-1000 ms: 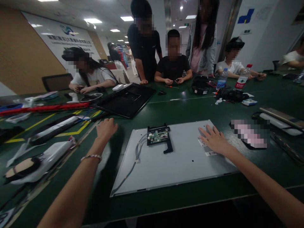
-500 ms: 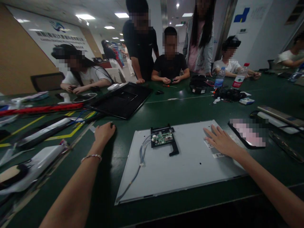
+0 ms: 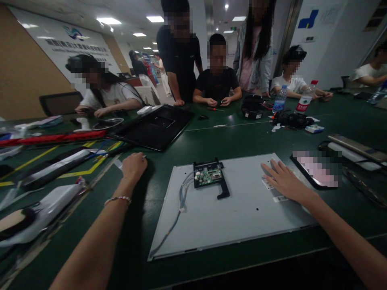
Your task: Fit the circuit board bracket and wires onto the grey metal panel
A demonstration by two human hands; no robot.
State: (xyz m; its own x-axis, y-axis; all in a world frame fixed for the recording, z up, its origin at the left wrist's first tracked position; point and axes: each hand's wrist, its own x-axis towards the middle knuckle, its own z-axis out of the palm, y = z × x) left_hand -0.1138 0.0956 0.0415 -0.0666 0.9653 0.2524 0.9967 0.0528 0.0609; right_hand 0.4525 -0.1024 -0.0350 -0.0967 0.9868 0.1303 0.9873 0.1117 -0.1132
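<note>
A flat grey display panel (image 3: 236, 221) lies back side up on the green table. My right hand (image 3: 282, 179) rests flat on its right part, fingers spread, partly over white labels. A green circuit board (image 3: 210, 174) in a black bracket (image 3: 223, 189) sits near the panel's far edge. From it, a bundle of thin grey-blue wires (image 3: 181, 197) runs to the near left corner. Left of the panel, my left hand (image 3: 134, 167) is closed just over the table. Something small seems to show at its fingertips, too small to name.
A black monitor housing (image 3: 154, 127) lies beyond my left hand. Right of the panel are a phone (image 3: 314, 171) and a power bank-like bar (image 3: 356, 147). Two bottles (image 3: 279, 98) stand farther back. Packaged parts (image 3: 57, 165) crowd the left side. Several people sit or stand across the table.
The panel, with its board and wires, has slid slightly to the right, and my right hand has moved with it. My left hand has turned a little and stays closed.
</note>
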